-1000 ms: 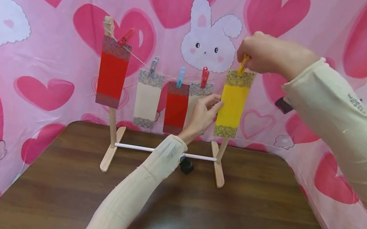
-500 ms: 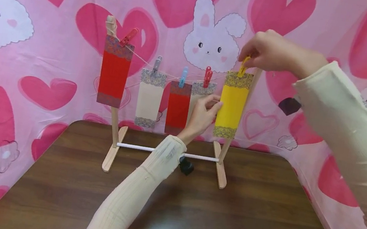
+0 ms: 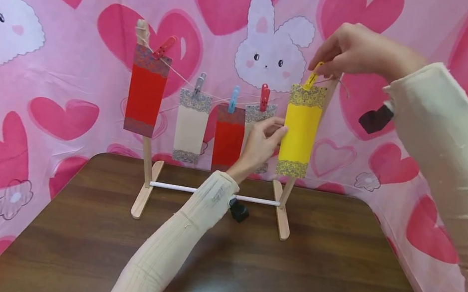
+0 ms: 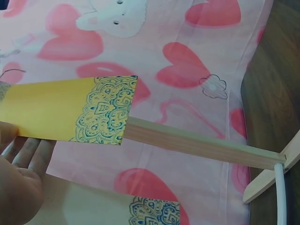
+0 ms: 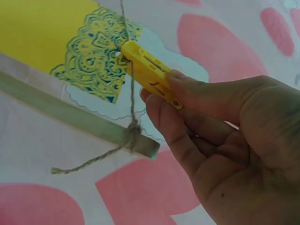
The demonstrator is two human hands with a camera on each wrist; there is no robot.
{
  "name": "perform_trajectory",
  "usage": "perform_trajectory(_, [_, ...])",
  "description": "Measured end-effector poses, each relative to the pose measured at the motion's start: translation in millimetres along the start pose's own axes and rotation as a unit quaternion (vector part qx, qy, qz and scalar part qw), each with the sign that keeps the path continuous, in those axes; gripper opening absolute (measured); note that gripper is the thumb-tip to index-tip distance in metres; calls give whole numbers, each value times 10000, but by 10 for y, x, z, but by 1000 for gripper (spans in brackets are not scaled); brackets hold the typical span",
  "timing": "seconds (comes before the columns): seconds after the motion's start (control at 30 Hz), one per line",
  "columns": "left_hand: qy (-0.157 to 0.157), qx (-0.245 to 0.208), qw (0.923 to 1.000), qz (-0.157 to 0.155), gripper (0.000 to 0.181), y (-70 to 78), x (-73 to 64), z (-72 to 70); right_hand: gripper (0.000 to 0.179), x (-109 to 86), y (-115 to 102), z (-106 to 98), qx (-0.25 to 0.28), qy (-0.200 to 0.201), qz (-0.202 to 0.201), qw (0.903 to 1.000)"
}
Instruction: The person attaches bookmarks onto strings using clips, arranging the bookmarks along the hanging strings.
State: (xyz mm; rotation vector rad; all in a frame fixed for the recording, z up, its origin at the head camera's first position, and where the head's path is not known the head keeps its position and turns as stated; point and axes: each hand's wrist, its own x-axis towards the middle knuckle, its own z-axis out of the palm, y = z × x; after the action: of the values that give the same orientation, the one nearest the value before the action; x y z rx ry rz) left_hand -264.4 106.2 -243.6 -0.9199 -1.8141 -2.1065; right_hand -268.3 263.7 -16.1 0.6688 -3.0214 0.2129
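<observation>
My right hand (image 3: 361, 54) pinches the handle end of a yellow clothespin (image 5: 149, 72) between thumb and fingers. The clothespin's other end sits at the patterned top edge of a yellow paper card (image 3: 299, 133), where the string (image 5: 132, 93) runs. My left hand (image 3: 258, 147) pinches the card's left edge, thumb in front and fingers behind, as the left wrist view shows. Left of it hang a pale card (image 3: 192, 124), a red card (image 3: 228, 135) and a second pale card (image 3: 259, 114), partly hidden by my left hand. Another red card (image 3: 146, 95) hangs at the far left.
The string spans two wooden posts; the right post (image 4: 197, 143) stands behind the yellow card. A white rod (image 3: 173, 187) joins the wooden feet (image 3: 146, 198) on the brown table (image 3: 241, 278). Red (image 3: 264, 97), blue (image 3: 234, 99) and grey (image 3: 199, 85) clothespins grip the line. A pink cloth hangs behind.
My right hand has moved up and slightly right with the yellow clothespin; the yellow card's top has risen with it. My left hand has stayed at the card's edge.
</observation>
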Motion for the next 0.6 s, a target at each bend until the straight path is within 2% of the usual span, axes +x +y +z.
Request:
perform_trajectory(0.03, [-18,-17,10000,-17,21,39,-13,-9,31,13,11,9,-67,-15,-8,10000])
perform_trajectory(0.17, [34,50,10000,3,22,-127,47,-25,35,41,10,38,-423,-31,-12,9991])
perform_trajectory(0.27, [115,53,9999,-8,23,-250,79,-34,38,39,-9,70,-489,52,35,9988])
perform_trajectory(0.33, [113,-91,9999,-87,22,-273,59,-39,41,14,-17,101,-461,182,48,9988])
perform_trajectory(0.47, [-91,-245,9991,-345,22,-300,-78,-60,44,-123,-51,225,-499,664,-48,9965])
perform_trajectory(0.6, [-431,289,9978,-403,23,-334,-317,-129,47,-350,-117,440,-670,1435,-311,9869])
